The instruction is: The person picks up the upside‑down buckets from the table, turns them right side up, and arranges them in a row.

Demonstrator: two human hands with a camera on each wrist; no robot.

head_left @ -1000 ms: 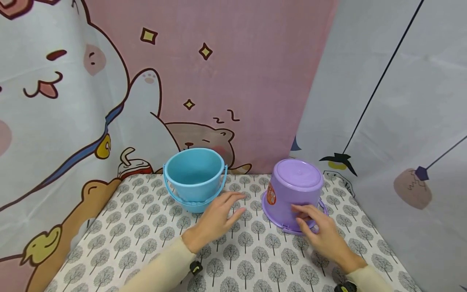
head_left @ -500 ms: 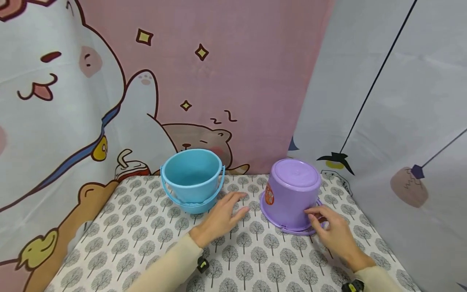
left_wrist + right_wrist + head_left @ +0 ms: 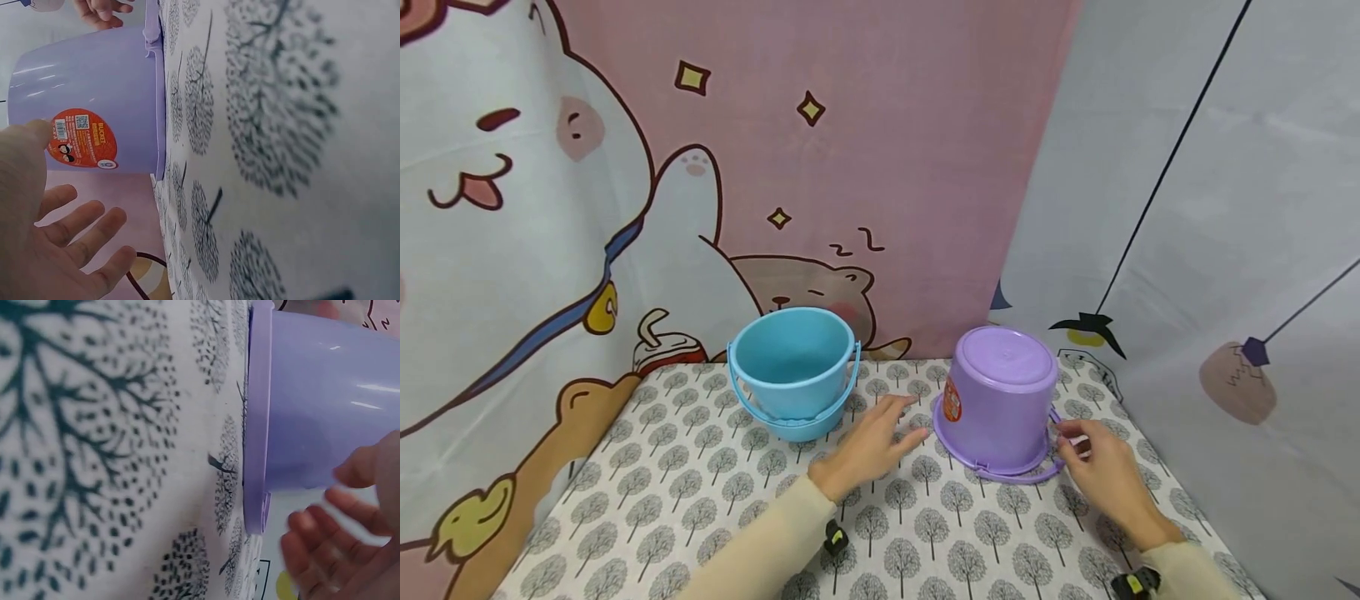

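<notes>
The purple bucket (image 3: 1000,408) stands upside down on the tabletop (image 3: 970,533), its base facing up and its mouth down, so its axis from base to mouth runs upright. Its handle (image 3: 1018,479) lies low around the near and right side of its rim. On its left-facing wall, an orange-red oval label (image 3: 94,153) reads "BUCKET" beside a QR code (image 3: 82,122) and a barcode (image 3: 60,129); the finer print is too small to read. The blue bucket (image 3: 793,383), left of the purple bucket, has its mouth up. The left hand (image 3: 872,437) is open, just left of the purple bucket. The right hand (image 3: 1101,467), just right of it, has loosely bent fingers, gripping nothing; whether they touch the handle cannot be told.
</notes>
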